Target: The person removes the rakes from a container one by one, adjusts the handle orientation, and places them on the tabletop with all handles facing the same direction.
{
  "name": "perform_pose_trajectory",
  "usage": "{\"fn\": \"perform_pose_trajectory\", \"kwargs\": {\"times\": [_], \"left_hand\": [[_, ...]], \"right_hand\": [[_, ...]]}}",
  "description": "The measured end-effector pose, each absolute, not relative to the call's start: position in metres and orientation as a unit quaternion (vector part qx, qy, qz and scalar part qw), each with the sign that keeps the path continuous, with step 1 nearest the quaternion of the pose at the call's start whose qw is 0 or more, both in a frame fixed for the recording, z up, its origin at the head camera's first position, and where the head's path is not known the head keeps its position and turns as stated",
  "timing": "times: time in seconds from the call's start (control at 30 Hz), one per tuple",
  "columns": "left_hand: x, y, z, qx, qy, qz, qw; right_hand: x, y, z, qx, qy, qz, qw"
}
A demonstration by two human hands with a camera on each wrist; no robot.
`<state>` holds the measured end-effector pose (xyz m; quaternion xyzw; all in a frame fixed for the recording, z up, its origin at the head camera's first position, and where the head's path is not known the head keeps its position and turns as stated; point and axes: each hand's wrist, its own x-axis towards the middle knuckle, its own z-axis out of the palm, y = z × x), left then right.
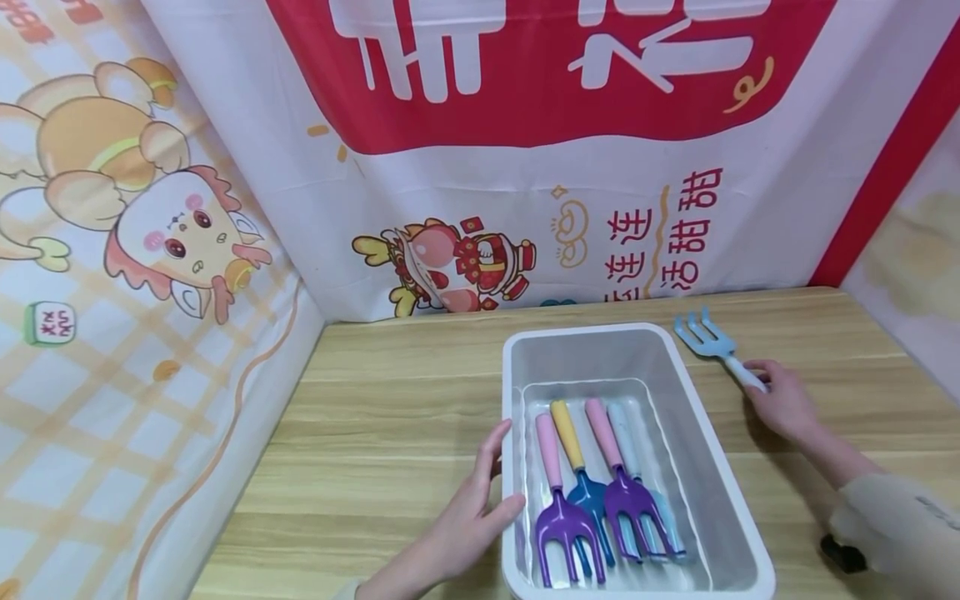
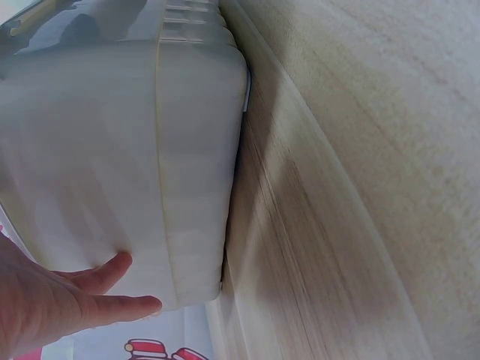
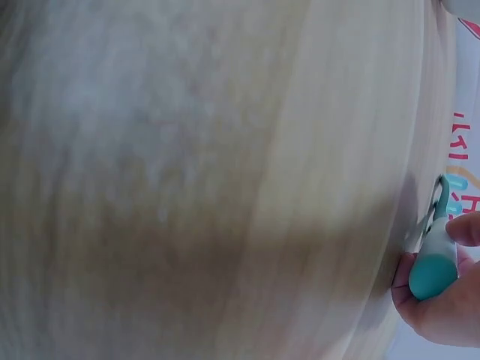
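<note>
On the right of the table, my right hand (image 1: 783,402) grips a light blue garden hand fork (image 1: 708,337) by its pale handle, tines pointing away. In the right wrist view, thumb and fingers close around the handle (image 3: 435,274) near its teal end. My left hand (image 1: 468,517) rests against the left side of a grey-white plastic bin (image 1: 512,367), its fingers fairly straight. Several forks lie in the bin: purple forks (image 1: 566,521) with pink handles, a dark blue fork (image 1: 587,492) with a yellow handle, and light blue pieces (image 1: 663,508) partly hidden beneath.
A wood-grain table (image 1: 360,433) carries the bin. Behind it hangs a printed red-and-white cloth (image 1: 465,208), and another patterned cloth (image 1: 187,375) covers the left side. A small black object (image 1: 843,554) shows by the right sleeve.
</note>
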<state>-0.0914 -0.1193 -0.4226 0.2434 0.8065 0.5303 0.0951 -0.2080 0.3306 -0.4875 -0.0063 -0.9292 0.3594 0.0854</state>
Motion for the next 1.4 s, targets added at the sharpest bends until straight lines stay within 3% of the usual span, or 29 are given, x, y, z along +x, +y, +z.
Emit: {"fn": "perform_pose_trajectory", "kwargs": {"times": [0.47, 1.2, 1.4], "left_hand": [[-0.093, -0.118, -0.423, 0.239, 0.810, 0.528, 0.094], [-0.092, -0.118, -0.423, 0.243, 0.811, 0.526, 0.086], [-0.092, -0.119, -0.423, 0.241, 0.811, 0.526, 0.089]], "right_hand": [[-0.213, 0.328, -0.489, -0.041, -0.930, 0.356, 0.083], [-0.215, 0.317, -0.486, -0.069, -0.935, 0.348, 0.025], [-0.210, 0.323, -0.483, -0.058, -0.931, 0.357, 0.036]]}}
